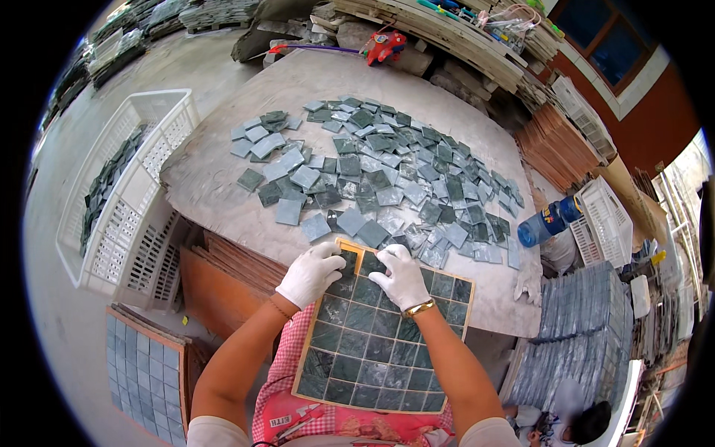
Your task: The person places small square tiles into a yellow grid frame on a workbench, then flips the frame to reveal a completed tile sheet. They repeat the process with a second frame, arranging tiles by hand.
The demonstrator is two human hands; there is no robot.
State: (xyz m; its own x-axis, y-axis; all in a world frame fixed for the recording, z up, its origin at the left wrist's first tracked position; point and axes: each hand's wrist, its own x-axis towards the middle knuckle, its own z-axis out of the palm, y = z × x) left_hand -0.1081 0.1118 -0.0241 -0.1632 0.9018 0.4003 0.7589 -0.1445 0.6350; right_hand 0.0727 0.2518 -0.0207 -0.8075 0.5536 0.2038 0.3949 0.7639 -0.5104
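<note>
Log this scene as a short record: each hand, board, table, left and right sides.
Left hand: white-gloved, fingers near board's top-left corner
Right hand: white-gloved, at board's top edge
Board: mostly covered with dark square tiles; bare part between hands
Table: loose tiles scattered
Left side: white crate
Right side: blue bottle

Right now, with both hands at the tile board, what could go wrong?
The tile board reaches over the pink apron; if it tips, any unfixed tiles might slide.
The left hand and right hand sit by an exposed orange strip; a crooked tile there could throw off the row.
A loose tile near the right edge of the table could get knocked off.
</note>
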